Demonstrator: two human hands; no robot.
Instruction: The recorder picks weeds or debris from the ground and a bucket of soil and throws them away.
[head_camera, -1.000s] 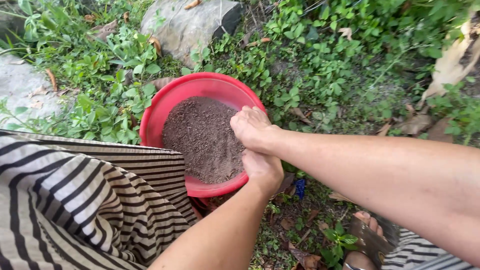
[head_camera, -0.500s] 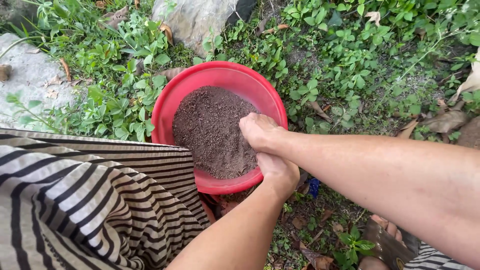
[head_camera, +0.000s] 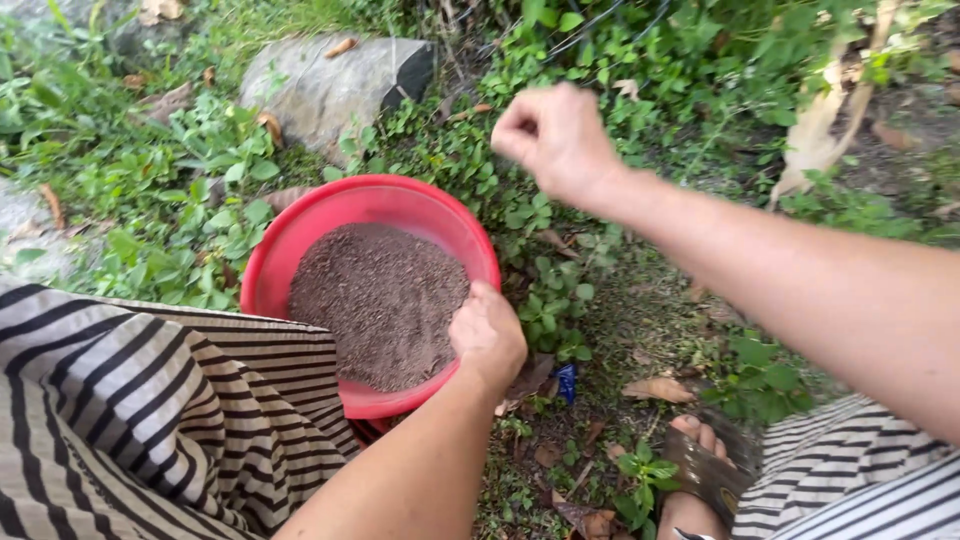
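Note:
A round red basin (head_camera: 300, 225) filled with dark brown granular soil (head_camera: 375, 300) rests against my striped lap. My left hand (head_camera: 487, 335) grips the basin's right rim. My right hand (head_camera: 555, 135) is raised above the green plants beyond the basin, its fingers closed in a fist; whether soil is inside cannot be seen.
Low green leafy plants (head_camera: 560, 280) and dry leaves cover the ground. A grey rock (head_camera: 320, 85) lies behind the basin. My striped cloth (head_camera: 150, 420) fills the lower left. My sandalled foot (head_camera: 705, 470) is at the bottom right. A small blue scrap (head_camera: 566, 380) lies near the basin.
My right hand has lifted out of the basin and moved up and right over the plants, fingers closed. My left hand stays on the rim.

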